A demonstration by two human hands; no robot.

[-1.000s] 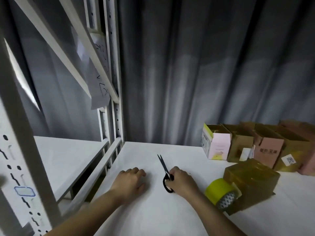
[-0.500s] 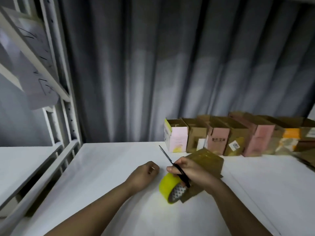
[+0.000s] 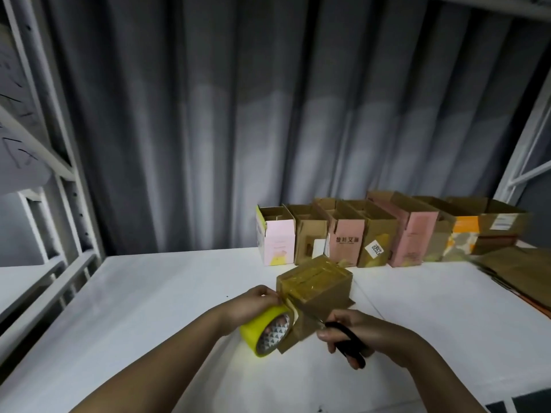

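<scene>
A small brown cardboard box wrapped in glossy tape sits on the white table. A yellow tape roll stands on edge against the box's near left corner, a strip running from it to the box. My left hand grips the top of the roll. My right hand holds black scissors by the handles, blades pointing left toward the strip beside the box; the blade tips are mostly hidden.
A row of several open small cartons, pink and brown, lines the back of the table before a grey curtain. Flattened brown cardboard lies at the right. A white metal rack stands at the left.
My left hand moved from the table onto the tape roll. My right hand brought the scissors down from above the roll to the box's near side, blades toward the tape strip. The view shifted right.
</scene>
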